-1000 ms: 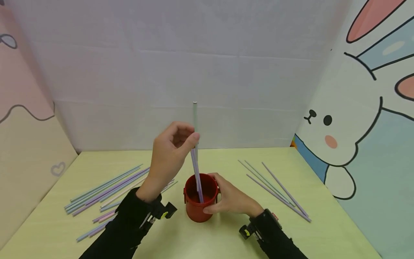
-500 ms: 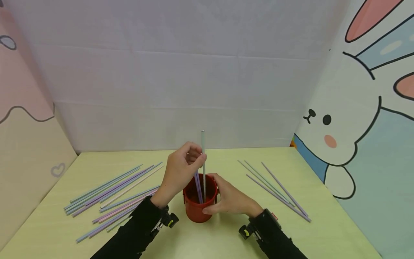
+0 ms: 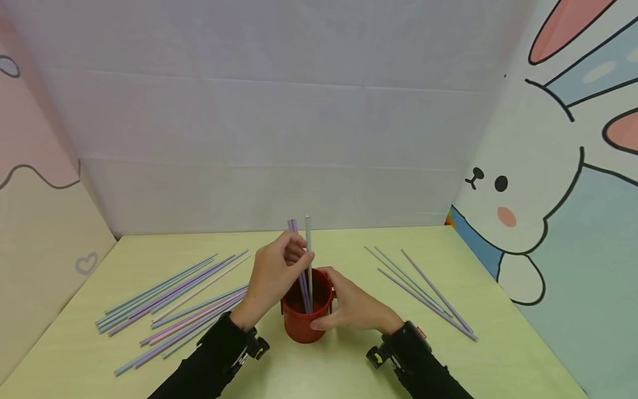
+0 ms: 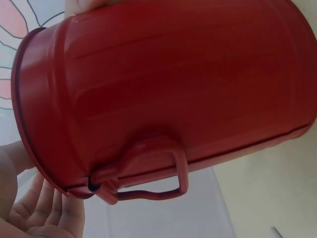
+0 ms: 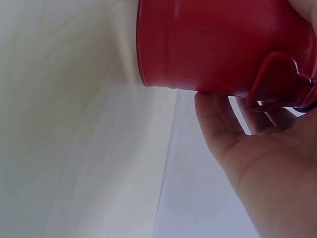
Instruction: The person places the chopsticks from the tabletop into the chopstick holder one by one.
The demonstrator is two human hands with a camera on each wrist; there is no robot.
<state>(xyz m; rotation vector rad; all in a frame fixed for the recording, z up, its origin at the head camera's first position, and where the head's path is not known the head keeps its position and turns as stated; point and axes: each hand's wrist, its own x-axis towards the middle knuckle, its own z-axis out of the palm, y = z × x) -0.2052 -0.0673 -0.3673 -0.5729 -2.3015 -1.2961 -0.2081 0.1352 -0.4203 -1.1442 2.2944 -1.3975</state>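
Observation:
A small red bucket [image 3: 301, 328] stands upright on the table in the head view. My right hand [image 3: 356, 305] grips its right side, thumb in front and fingers behind; the right wrist view shows those fingers along the bucket's wall [image 5: 223, 49], near a wire-like side handle [image 5: 257, 87]. Above the rim, my left hand [image 3: 274, 271] pinches a thin pale green stick [image 3: 308, 230] between thumb and fingers, its lower end inside the bucket. Purple sticks [image 3: 292, 224] lean in the bucket, partly hidden by the left fingers. The left wrist view is filled mostly by the bucket's side [image 4: 173, 74].
Left of the bucket lie several blue, purple, pink and cream sticks [image 3: 184, 293], the nearer ones running close to the left forearm. A smaller group of purple and green sticks [image 3: 423, 296] lies on the right. A white backdrop [image 3: 239, 138] rises behind the table [image 3: 279, 371].
My left hand has moved down and rightward, lowering the pale green stick into the bucket, then slightly back left. The purple sticks' tops now show above the hand. My right hand keeps its grip.

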